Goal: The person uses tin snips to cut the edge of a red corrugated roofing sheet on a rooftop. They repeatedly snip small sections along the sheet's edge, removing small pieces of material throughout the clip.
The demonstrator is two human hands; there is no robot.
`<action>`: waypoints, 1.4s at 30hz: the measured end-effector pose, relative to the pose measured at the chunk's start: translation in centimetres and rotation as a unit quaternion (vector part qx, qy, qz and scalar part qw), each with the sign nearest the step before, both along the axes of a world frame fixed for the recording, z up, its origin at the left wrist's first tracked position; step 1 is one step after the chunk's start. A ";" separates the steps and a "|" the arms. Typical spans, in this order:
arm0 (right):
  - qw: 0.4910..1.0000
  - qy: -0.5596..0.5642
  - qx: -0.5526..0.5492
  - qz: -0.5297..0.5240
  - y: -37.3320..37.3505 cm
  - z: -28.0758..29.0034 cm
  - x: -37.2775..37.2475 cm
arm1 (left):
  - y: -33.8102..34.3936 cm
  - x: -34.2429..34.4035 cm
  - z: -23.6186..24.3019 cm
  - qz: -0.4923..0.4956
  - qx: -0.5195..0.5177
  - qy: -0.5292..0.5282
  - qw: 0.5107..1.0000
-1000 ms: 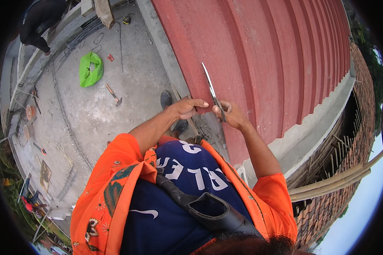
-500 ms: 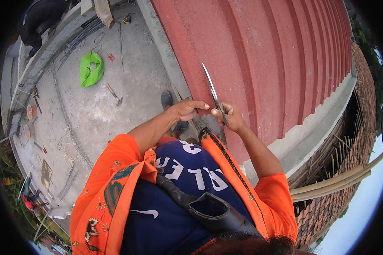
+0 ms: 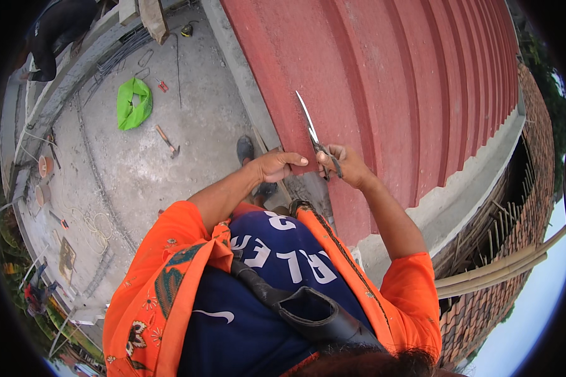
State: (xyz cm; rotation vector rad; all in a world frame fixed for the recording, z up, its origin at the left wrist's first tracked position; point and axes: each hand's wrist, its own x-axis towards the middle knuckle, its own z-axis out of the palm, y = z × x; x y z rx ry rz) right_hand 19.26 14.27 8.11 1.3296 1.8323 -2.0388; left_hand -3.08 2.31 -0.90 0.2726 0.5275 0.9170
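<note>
A ribbed red roofing sheet (image 3: 333, 81) spreads away from my chest to the upper right. My left hand (image 3: 279, 166) is closed on its near left edge, thumb lying on top and the fingers mostly hidden below. Close beside it, my right hand (image 3: 347, 166) grips a pair of large scissors (image 3: 307, 118) by the dark handles. The long silver blades point away from me over the sheet, nearly together. Whether they touch the sheet, I cannot tell.
Left of the sheet, a concrete floor (image 3: 195, 132) carries a hammer (image 3: 167, 141), a bright green bag or cloth (image 3: 134, 103), a tape measure (image 3: 187, 30) and pots (image 3: 46, 166). A person (image 3: 56, 38) crouches at upper left. Bamboo poles (image 3: 497, 273) and a tiled roof (image 3: 484, 320) lie right.
My right hand has shifted slightly right and turned, its thumb now further around the scissors' handles. The blades have moved a little left and away. My left hand keeps its hold on the sheet.
</note>
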 end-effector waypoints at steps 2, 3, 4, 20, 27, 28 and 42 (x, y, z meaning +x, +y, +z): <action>1.000 -0.005 0.019 -0.018 -0.8 -0.3 -0.2 | 0.0 0.1 -0.7 -0.003 -0.005 -0.003 1.000; 0.999 -0.007 0.027 -0.016 -1.0 -0.1 -0.5 | 0.0 0.1 -0.9 0.000 -0.011 0.000 1.000; 0.999 -0.009 0.035 -0.015 -1.1 0.3 -0.9 | -0.2 0.2 -1.0 0.003 -0.018 0.003 1.000; 0.998 -0.018 -0.002 -0.062 -1.3 0.3 -1.4 | -0.1 0.2 -2.0 -0.022 -0.034 0.005 0.999; 0.996 -0.005 -0.005 -0.089 0.4 0.2 -2.0 | 0.1 0.4 -0.7 -0.003 -0.029 -0.022 0.999; 0.996 -0.010 -0.001 -0.085 0.3 0.0 -2.0 | 0.0 0.5 -1.3 -0.001 -0.030 -0.021 0.999; 0.990 0.015 0.126 -0.056 -1.2 -0.5 -2.6 | -0.1 0.7 -3.1 -0.036 -0.043 -0.037 0.998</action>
